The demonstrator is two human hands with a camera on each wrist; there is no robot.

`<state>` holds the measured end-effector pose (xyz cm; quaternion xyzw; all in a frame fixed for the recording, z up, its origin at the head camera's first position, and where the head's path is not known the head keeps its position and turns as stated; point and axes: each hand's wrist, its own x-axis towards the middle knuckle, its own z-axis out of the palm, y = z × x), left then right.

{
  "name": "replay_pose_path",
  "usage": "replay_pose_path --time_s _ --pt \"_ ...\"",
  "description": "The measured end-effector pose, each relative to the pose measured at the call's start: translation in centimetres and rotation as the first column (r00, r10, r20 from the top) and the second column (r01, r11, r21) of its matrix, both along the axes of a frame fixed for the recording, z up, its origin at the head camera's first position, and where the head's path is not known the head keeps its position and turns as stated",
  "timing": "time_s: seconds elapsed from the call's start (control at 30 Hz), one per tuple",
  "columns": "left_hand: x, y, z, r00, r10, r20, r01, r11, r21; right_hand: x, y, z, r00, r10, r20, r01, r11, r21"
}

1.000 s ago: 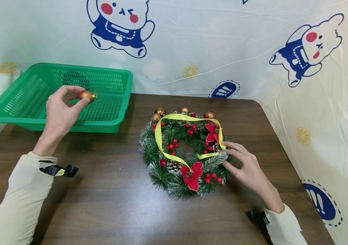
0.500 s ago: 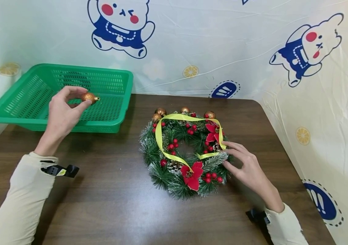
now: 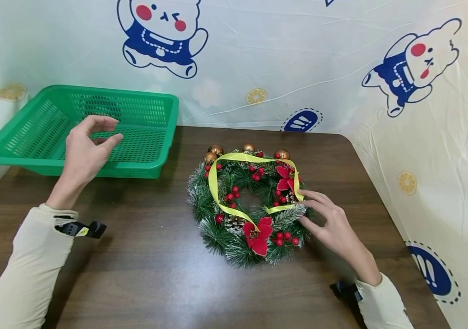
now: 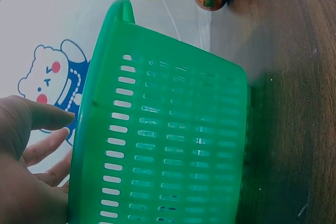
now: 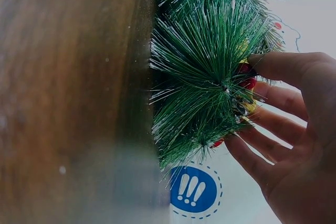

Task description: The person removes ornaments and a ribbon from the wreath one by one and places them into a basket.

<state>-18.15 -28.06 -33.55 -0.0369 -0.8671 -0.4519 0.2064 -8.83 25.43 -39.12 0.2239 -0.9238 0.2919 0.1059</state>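
My left hand (image 3: pixel 87 148) hovers over the green plastic basket (image 3: pixel 139 172) in the head view, thumb and fingers apart with nothing between them. No ball shows in the visible part of the basket, though the hand covers some of it. In the left wrist view, that hand (image 4: pixel 34 150) is beyond the basket's rim (image 4: pixel 84 114). My right hand (image 3: pixel 337 228) touches the right side of the Christmas wreath (image 3: pixel 217 237), its fingers spread and fairly straight. A yellow ribbon (image 3: pixel 213 183) loops over the wreath; in the right wrist view, the right thumb reaches red berries (image 5: pixel 248 82).
Several copper-coloured balls (image 3: pixel 282 154) sit along the wreath's back edge. The brown wooden table (image 3: pixel 156 274) spreads in front. A printed cloth (image 3: pixel 234 68) hangs behind and to the right.
The copper-coloured glitter ball left my left hand's fingers within the last half second and is out of sight. That hand shifted slightly right earlier. My right hand and the wreath have stayed put.
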Motion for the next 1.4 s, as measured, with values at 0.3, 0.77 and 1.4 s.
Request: replay_pose_path --time_s 0.3,0.77,1.4 --pt "0.3 0.3 0.1 1.0 -0.008 0.004 0.008 1.0 -0.004 -0.1 -0.1 -0.1 1.0 0.001 0.002 -0.001 1.0 0.004" --pt "0.3 1.2 0.5 0.998 -0.057 -0.003 0.057 0.998 0.005 -0.2 -0.3 0.0 1.0 0.008 -0.007 -0.008 1.0 0.003" --pt "1.0 2.9 1.1 0.992 -0.122 0.021 0.123 0.992 -0.015 -0.1 -0.1 0.1 0.999 0.014 -0.036 -0.013 1.0 0.015"
